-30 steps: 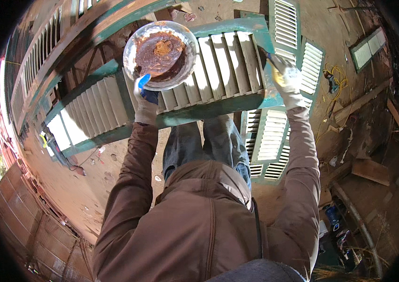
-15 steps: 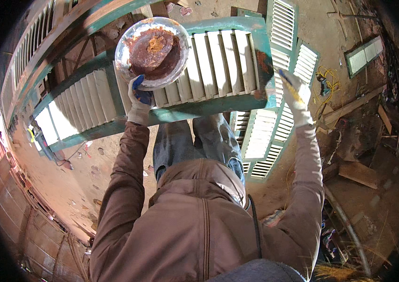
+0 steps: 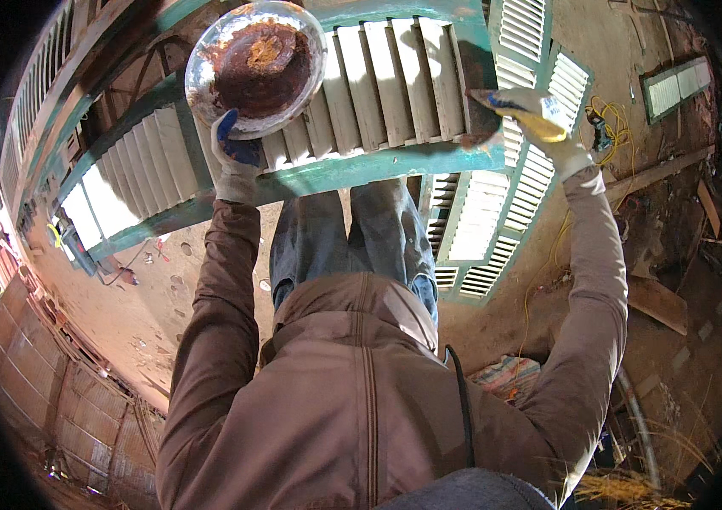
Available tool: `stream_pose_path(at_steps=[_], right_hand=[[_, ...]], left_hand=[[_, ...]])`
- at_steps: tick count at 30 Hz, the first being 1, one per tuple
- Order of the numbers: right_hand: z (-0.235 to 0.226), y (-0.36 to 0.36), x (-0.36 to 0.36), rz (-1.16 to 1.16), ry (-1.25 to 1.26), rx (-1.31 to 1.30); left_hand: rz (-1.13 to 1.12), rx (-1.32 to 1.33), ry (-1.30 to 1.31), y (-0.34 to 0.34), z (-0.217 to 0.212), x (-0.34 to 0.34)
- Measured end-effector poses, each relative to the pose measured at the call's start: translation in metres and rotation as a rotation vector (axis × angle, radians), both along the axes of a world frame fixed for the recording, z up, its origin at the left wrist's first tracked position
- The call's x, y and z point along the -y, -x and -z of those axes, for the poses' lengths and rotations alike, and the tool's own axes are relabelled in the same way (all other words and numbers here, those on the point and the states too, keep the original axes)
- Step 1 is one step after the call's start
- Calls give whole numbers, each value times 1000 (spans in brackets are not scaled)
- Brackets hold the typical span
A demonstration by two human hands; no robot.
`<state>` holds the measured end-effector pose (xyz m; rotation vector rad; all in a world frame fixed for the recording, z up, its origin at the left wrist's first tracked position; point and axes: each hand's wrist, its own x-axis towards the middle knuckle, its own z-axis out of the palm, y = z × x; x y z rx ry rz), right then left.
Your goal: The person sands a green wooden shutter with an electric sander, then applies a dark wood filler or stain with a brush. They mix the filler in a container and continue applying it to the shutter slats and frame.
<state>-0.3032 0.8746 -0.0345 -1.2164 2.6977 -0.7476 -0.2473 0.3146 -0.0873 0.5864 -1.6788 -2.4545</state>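
Observation:
My left hand (image 3: 237, 157), in a white and blue glove, grips the near rim of a round pale basin (image 3: 317, 81). Reddish-brown paste (image 3: 242, 89) with an orange lump coats its inside. Beneath the basin lies a green-framed louvered shutter (image 3: 361, 170) with white slats. At the shutter's right end, my gloved right hand (image 3: 552, 132) is closed around a putty knife (image 3: 501, 102) with a yellow handle. Its blade points left over the brown-stained corner of the frame; whether it touches the wood I cannot tell.
More louvered shutters (image 3: 484, 212) lie on the ground to the right. A yellow cord (image 3: 620, 127) and a small shuttered panel (image 3: 675, 89) are farther right, near wooden planks (image 3: 658, 302). A power tool (image 3: 76, 246) sits at the left. Tall shutter frames (image 3: 123, 51) stand at the far left.
My right hand has turned the putty knife so its blade points left over the shutter's corner. The basin and my left hand have shifted slightly left and away in the view.

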Motion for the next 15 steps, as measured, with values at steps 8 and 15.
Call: stream_pose_path(at_steps=[8, 15], right_hand=[[-51, -57, 15, 244, -43, 325], [-23, 21, 43, 617, 82, 119]], left_hand=[[43, -12, 34, -11, 4, 9], [65, -49, 54, -16, 14, 12]])
